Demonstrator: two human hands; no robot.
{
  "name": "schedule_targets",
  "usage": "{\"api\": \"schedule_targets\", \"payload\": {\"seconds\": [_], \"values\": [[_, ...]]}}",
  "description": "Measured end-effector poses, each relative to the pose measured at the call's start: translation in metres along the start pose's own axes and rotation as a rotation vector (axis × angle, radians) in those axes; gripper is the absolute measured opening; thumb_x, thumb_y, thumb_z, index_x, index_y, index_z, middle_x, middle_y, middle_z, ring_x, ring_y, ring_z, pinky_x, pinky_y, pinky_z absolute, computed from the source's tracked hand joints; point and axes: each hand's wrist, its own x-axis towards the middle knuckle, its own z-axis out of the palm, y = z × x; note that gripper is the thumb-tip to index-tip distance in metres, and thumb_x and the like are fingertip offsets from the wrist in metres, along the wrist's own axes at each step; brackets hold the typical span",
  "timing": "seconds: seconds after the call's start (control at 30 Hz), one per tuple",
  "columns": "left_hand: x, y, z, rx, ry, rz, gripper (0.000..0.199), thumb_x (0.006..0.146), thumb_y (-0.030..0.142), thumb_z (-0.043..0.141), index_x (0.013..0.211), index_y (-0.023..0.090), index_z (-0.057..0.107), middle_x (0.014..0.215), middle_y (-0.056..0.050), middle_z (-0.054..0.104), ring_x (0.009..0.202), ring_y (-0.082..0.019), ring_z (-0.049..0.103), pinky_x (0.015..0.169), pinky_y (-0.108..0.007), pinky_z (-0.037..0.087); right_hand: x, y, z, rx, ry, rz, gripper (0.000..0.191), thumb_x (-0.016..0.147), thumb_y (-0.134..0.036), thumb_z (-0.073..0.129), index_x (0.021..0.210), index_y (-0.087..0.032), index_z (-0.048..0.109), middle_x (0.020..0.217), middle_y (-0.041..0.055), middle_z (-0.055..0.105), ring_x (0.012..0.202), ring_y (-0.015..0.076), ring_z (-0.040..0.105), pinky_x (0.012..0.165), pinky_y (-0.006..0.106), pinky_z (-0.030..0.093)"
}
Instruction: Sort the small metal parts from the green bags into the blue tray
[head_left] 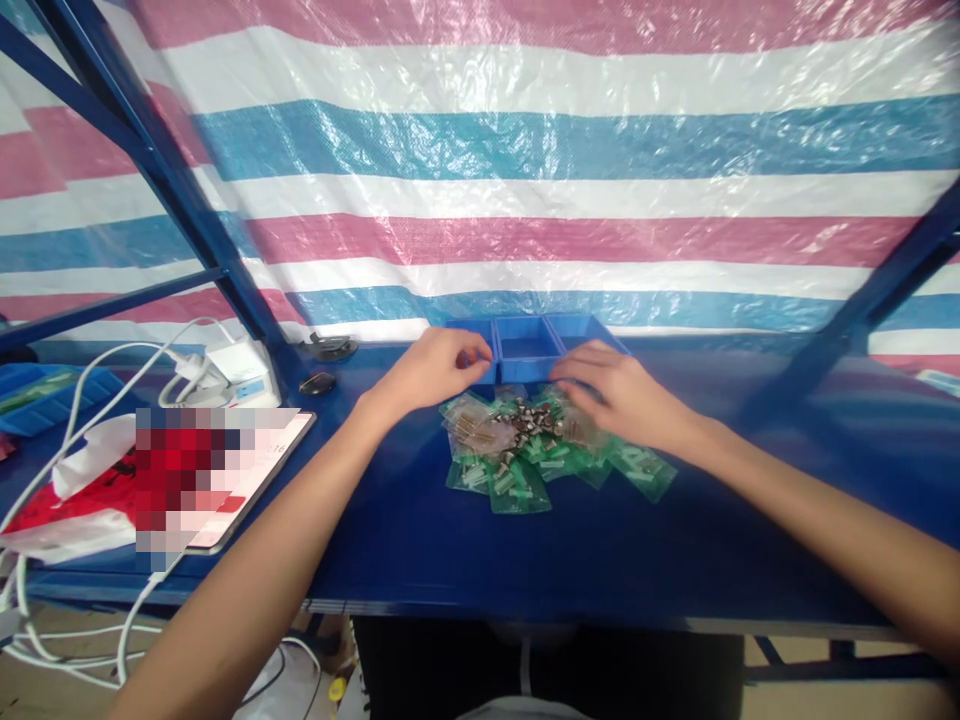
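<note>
You're sitting at a dark blue table with a striped pink, white and blue tarp hanging right behind it, blue frame bars crossing in front.

Way off to the left of your fingers there's a white charger block with cables, and closer to you a tablet with a red and white plastic bag lying over it. Between that stuff and your left hand sits a small dark oval object, with a round black thing just behind it.

Your left hand is curled, fingertips pinched together right at the front corner of the blue divided tray; can't tell if there's anything tiny between them. Just below those fingers is the pile of small clear and green bags, with a heap of little metal parts on top, sitting between your two hands.

Your right hand lies palm down, fingers loosely spread, resting on the right side of the bags, fingertips touching the edge of the metal bits and just in front of the tray. It's not gripping anything as far as you can see.
</note>
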Motion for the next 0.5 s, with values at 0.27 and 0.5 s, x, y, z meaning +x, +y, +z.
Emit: {"api": "schedule_targets", "payload": {"seconds": [0.27, 0.5], "values": [[-0.001, 0.019, 0.029, -0.199, -0.271, 0.018, 0.021, 0.091, 0.033, 0.066, 0.104, 0.022, 0.078, 0.096, -0.004, 0.077, 0.082, -0.017, 0.069, 0.070, -0.029, 0.049, 0.001, -0.018, 0.006, 0.118, -0.196, -0.066, 0.027, 0.105, -0.025, 0.047, 0.108, -0.017, 0.072, 0.102, 0.0101, 0.072, 0.095, 0.0249, 0.062, 0.087, 0.044, 0.047], [-0.001, 0.020, 0.031, -0.327, -0.287, -0.053, 0.019, 0.088, 0.035, 0.071, 0.099, 0.021, 0.077, 0.091, -0.003, 0.076, 0.081, -0.017, 0.069, 0.070, -0.028, 0.050, -0.003, -0.005, 0.010, 0.060, -0.192, -0.035, 0.027, 0.104, -0.021, 0.045, 0.108, -0.015, 0.071, 0.107, 0.0126, 0.069, 0.101, 0.0271, 0.059, 0.089, 0.046, 0.048]]}}
